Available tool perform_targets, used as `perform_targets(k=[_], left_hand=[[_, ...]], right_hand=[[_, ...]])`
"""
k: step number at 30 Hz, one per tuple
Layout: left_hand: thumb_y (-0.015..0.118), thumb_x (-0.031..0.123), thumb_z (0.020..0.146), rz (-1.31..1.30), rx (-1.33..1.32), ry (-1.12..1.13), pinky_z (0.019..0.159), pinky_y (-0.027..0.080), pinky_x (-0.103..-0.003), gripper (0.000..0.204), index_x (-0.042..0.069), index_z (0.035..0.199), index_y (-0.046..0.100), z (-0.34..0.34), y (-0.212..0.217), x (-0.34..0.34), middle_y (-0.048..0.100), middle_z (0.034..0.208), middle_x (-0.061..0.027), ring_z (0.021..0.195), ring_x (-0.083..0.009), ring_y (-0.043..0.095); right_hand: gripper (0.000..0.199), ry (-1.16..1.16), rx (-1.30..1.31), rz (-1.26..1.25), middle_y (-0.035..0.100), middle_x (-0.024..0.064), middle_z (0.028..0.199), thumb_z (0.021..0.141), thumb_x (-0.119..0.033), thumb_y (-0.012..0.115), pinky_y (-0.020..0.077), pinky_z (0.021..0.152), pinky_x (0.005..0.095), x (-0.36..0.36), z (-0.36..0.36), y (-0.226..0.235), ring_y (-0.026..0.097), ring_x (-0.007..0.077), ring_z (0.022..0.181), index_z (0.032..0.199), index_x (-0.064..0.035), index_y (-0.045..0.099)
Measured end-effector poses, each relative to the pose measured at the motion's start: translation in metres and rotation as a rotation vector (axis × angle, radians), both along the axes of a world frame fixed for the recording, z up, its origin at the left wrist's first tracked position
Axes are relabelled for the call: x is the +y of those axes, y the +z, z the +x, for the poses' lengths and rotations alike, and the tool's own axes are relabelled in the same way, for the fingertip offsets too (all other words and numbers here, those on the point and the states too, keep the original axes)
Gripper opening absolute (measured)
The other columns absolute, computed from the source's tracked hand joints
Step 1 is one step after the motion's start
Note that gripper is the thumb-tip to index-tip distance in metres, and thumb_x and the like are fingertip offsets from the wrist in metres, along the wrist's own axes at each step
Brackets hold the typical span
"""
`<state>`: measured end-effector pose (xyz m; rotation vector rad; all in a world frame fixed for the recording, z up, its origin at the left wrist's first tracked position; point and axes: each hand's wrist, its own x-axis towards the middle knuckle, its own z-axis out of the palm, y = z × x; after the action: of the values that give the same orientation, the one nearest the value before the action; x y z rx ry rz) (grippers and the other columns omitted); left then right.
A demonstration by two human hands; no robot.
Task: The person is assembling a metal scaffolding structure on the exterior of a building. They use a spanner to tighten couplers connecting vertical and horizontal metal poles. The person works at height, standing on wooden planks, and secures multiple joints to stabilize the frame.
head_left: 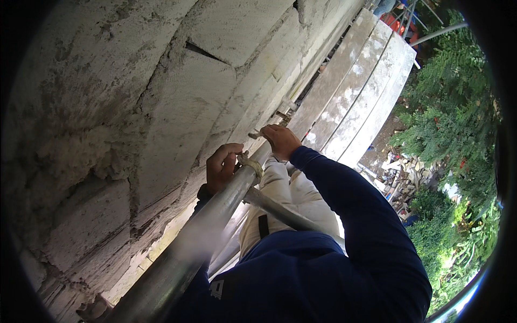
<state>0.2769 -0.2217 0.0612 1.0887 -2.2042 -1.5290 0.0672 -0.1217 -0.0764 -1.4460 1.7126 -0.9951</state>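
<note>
A scaffold coupler [251,166] is clamped round a thick grey metal pole [199,234], which runs up from the lower left. My left hand [221,168] is on the wall side of the pole, its fingers curled and its thumb and forefinger at the coupler's edge. Farther along, my right hand [281,141] is closed on a short metal piece [254,135] whose end pokes out toward the wall; its kind is mostly hidden. Just beyond that hand, metal fittings [283,116] stand by the wall. A thinner cross tube [283,211] passes below the coupler, in front of my legs.
A rough block wall [183,97] fills the left side. White-stained planks [350,81] form a platform ahead, beside the wall. Down at the right lie rubble [404,177] and green bushes [447,129]. More scaffold tubes [439,33] show at the far top right.
</note>
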Motion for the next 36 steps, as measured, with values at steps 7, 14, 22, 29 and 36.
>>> perform_targets(k=[7, 14, 22, 29, 36], left_hand=[[0.052, 0.014, 0.100, -0.010, -0.009, 0.097, 0.086, 0.057, -0.039, 0.030, -0.003, 0.118, 0.067, -0.005, 0.001, 0.005, 0.072, 0.112, -0.0187, 0.098, -0.0267, 0.073], [0.054, 0.015, 0.099, -0.024, -0.029, 0.112, 0.081, 0.057, -0.037, 0.027, -0.002, 0.114, 0.068, 0.006, -0.006, 0.005, 0.073, 0.106, -0.0171, 0.093, -0.0245, 0.073], [0.054, 0.018, 0.100, -0.046, 0.000, 0.101, 0.075, 0.056, -0.035, 0.026, -0.002, 0.111, 0.068, 0.001, -0.008, 0.000, 0.073, 0.102, -0.0149, 0.085, -0.0214, 0.072], [0.054, 0.017, 0.100, -0.016, 0.002, 0.125, 0.075, 0.056, -0.035, 0.025, -0.001, 0.110, 0.068, 0.000, -0.004, 0.002, 0.073, 0.100, -0.0140, 0.085, -0.0208, 0.072], [0.054, 0.017, 0.100, -0.020, -0.014, 0.112, 0.076, 0.056, -0.035, 0.024, -0.001, 0.109, 0.068, 0.000, 0.004, 0.007, 0.072, 0.101, -0.0137, 0.086, -0.0202, 0.070]], right_hand=[[0.015, 0.158, 0.165, 0.204, 0.069, 0.0208, 0.082, 0.088, -0.011, 0.061, 0.0536, 0.073, 0.0534, 0.061, -0.027, 0.067, 0.068, 0.0438, 0.081, 0.101, -0.0036, 0.060], [0.032, 0.154, 0.040, 0.348, 0.068, 0.0274, 0.081, 0.091, -0.012, 0.058, 0.0559, 0.074, 0.0540, 0.084, -0.012, 0.134, 0.069, 0.0469, 0.082, 0.121, -0.0014, 0.065], [0.030, 0.256, 0.045, 0.351, 0.070, 0.0258, 0.085, 0.089, -0.009, 0.056, 0.0574, 0.077, 0.0516, 0.067, -0.022, 0.173, 0.071, 0.0450, 0.085, 0.115, 0.0023, 0.066], [0.018, 0.525, 0.034, 0.362, 0.069, 0.0239, 0.081, 0.085, -0.008, 0.061, 0.0582, 0.068, 0.0489, 0.027, -0.029, 0.206, 0.071, 0.0428, 0.077, 0.096, 0.0052, 0.062], [0.045, 0.412, 0.096, 0.432, 0.070, 0.0267, 0.090, 0.092, -0.007, 0.054, 0.0556, 0.062, 0.0504, 0.069, -0.001, 0.179, 0.071, 0.0416, 0.073, 0.131, 0.0132, 0.046]])
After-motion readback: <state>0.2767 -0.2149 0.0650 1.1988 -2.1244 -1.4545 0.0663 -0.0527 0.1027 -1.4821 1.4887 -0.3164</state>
